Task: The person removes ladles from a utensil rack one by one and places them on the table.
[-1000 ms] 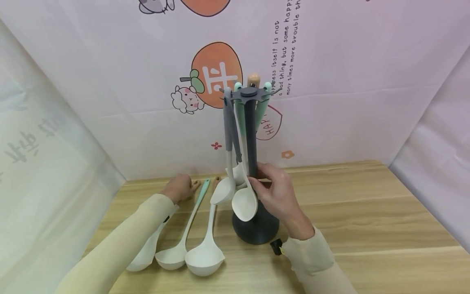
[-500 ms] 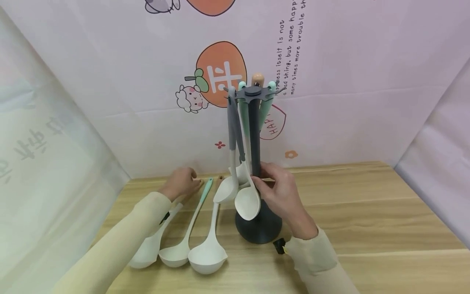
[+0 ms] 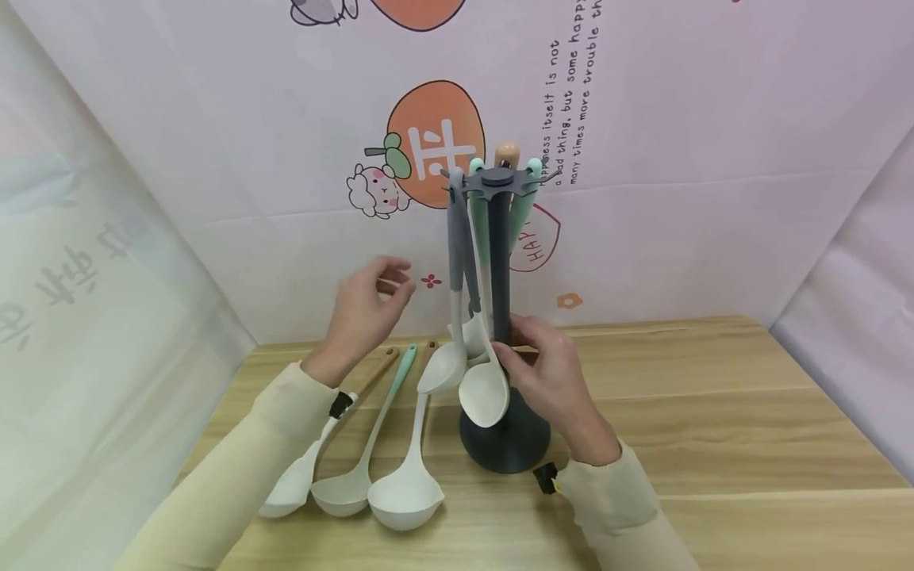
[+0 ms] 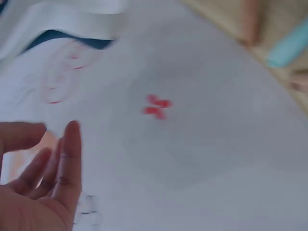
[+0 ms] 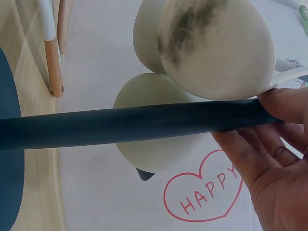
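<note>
My left hand (image 3: 371, 305) is raised above the far ends of the utensils, fingers loosely bent and holding nothing; the left wrist view shows the bare hand (image 4: 43, 183) before the cloth. My right hand (image 3: 539, 365) grips the dark pole (image 5: 120, 122) of an upright utensil stand (image 3: 503, 444), thumb beside the neck of a hanging white spoon (image 3: 484, 394). A grey-handled ladle (image 3: 443, 369) and several mint- and wood-handled utensils hang from its rack (image 3: 500, 182). On the table lie a wooden-handled turner (image 3: 289, 488), a mint-handled ladle (image 3: 343, 492) and a wooden-handled ladle (image 3: 405, 496).
The wooden table (image 3: 700, 412) runs back to a printed white cloth (image 3: 286, 143) that hangs behind it and at both sides. The three lying utensils are side by side left of the stand, handles toward the cloth.
My left hand has let go of the turner's wooden handle end and lifted up away from it, uncovering the handle. The right hand keeps its hold on the pole.
</note>
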`<state>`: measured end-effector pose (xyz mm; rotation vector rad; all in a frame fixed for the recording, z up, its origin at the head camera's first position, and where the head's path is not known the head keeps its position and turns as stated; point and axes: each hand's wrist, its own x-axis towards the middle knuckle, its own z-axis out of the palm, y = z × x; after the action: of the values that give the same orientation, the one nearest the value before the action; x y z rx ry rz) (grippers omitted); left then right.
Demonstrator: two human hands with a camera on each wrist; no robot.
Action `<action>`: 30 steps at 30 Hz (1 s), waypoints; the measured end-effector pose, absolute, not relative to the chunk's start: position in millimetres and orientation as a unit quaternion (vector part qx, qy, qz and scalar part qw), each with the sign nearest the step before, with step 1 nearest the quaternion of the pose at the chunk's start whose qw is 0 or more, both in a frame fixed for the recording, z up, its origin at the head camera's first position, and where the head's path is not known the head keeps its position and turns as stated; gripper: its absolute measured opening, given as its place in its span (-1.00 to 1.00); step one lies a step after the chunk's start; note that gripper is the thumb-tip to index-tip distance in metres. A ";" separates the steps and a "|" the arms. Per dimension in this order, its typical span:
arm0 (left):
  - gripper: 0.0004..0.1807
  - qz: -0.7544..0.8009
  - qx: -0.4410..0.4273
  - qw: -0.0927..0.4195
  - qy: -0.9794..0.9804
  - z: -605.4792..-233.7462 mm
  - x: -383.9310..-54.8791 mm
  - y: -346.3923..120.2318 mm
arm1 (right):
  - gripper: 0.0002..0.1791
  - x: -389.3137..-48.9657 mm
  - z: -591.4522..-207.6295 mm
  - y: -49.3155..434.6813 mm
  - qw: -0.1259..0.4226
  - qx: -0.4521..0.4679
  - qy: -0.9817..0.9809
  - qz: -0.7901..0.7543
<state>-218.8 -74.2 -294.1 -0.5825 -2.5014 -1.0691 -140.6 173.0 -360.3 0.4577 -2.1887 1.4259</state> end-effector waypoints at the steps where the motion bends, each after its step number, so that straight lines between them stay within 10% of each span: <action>1: -0.70 -0.393 -0.211 0.196 -0.873 -289.0 -214.1 -71.5 | -0.59 -140.7 -360.2 172.9 0.242 0.168 -0.801 0.521; 11: -0.69 -0.528 -0.274 0.272 -0.756 -252.1 -161.2 -38.1 | -0.59 -141.6 -358.4 173.7 0.237 0.168 -0.803 0.520; 30: -0.58 -0.557 -0.277 0.262 -0.738 -241.7 -141.0 -9.6 | -0.59 -143.3 -361.3 176.3 0.243 0.182 -0.799 0.519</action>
<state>-141.0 -9.6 -241.7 -0.7496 -1.9959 -1.5084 -143.3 176.3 -361.3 0.4975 -2.1833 1.4194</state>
